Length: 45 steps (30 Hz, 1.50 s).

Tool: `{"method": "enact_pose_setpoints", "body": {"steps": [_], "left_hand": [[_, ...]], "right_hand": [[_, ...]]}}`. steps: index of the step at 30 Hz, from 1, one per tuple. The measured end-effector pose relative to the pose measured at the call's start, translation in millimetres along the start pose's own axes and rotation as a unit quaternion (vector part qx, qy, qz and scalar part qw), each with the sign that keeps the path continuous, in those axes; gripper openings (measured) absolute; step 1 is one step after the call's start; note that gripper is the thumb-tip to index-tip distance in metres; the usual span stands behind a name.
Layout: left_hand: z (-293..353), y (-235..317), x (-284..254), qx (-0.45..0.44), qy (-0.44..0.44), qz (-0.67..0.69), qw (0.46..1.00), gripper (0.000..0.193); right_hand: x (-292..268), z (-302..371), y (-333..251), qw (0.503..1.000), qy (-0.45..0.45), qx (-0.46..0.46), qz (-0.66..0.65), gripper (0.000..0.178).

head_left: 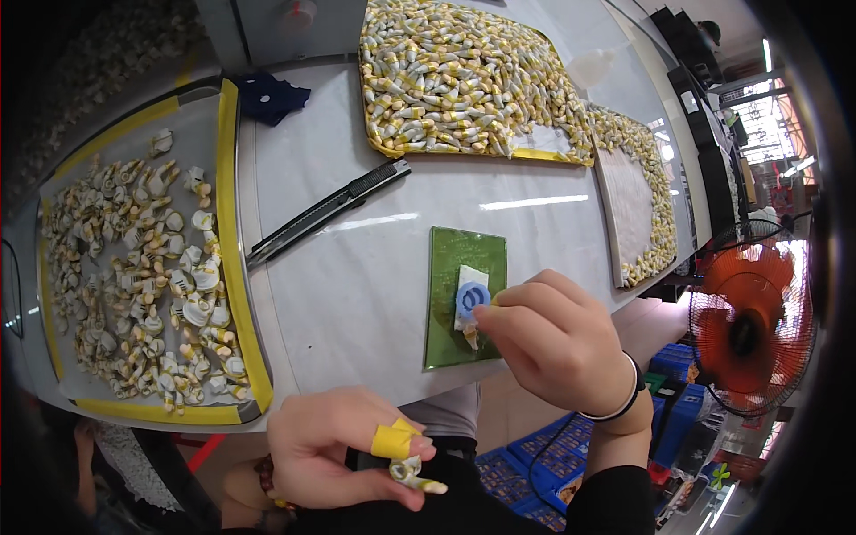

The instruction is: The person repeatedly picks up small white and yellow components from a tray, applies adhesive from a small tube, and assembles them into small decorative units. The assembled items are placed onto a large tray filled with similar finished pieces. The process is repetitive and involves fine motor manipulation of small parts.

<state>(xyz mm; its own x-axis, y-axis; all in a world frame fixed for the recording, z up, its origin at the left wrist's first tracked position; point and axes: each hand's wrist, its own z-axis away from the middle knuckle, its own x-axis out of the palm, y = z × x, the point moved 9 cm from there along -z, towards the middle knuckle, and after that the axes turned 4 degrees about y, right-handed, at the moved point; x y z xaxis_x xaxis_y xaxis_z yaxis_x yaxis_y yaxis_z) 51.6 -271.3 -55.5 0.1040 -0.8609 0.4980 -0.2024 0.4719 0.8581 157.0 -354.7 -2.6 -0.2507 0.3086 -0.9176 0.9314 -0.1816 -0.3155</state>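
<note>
Blue disc [473, 296] sits on white block [475, 275] on green board [446, 259], worktop [321, 312] below; right hand [562, 343] at disc's edge, grip narrow, can't tell if pinching; left hand [332, 446] grips small white-yellow piece [410, 472].

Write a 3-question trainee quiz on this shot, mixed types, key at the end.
1. Multiple choice: what colour is the flat board beneath the blue disc?
a) red
b) green
c) black

2. True or false: the fan stands on the left side of the picture.

3. Short answer: which hand pinches a small white-and-yellow piece?

Key:
1. b, green.
2. False; it stands on the right side.
3. The left hand.
</note>
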Motion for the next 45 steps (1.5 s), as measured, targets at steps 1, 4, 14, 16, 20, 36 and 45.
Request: {"method": "enact_pose_setpoints", "body": {"steps": [1, 4, 14, 16, 20, 36, 45], "left_hand": [[0, 6, 1, 0.037, -0.012, -0.058, 0.998, 0.040], [4, 19, 4, 0.112, -0.003, -0.176, 0.978, 0.040], [3, 24, 10, 0.109, 0.018, -0.201, 0.973, 0.037], [2, 24, 12, 0.114, 0.016, -0.207, 0.972, 0.035], [-1, 34, 19, 0.134, -0.020, -0.300, 0.944, 0.032], [-13, 32, 24, 0.125, -0.015, -0.367, 0.922, 0.032], [-3, 12, 8, 0.075, 0.006, -0.216, 0.973, 0.031]], "right_hand": [[-8, -1, 0, 0.999, 0.029, 0.014, -0.036, 0.022], [-30, 6, -4, 0.972, 0.116, 0.059, -0.195, 0.022], [-14, 13, -33, 0.926, 0.076, 0.064, -0.365, 0.018], [-13, 11, -36, 0.917, 0.084, 0.046, -0.388, 0.017], [-11, 5, -39, 0.910, 0.069, 0.006, -0.409, 0.015], [-15, 8, -34, 0.926, 0.109, 0.059, -0.356, 0.020], [-6, 7, -21, 0.879, 0.086, 0.043, -0.467, 0.016]]}}
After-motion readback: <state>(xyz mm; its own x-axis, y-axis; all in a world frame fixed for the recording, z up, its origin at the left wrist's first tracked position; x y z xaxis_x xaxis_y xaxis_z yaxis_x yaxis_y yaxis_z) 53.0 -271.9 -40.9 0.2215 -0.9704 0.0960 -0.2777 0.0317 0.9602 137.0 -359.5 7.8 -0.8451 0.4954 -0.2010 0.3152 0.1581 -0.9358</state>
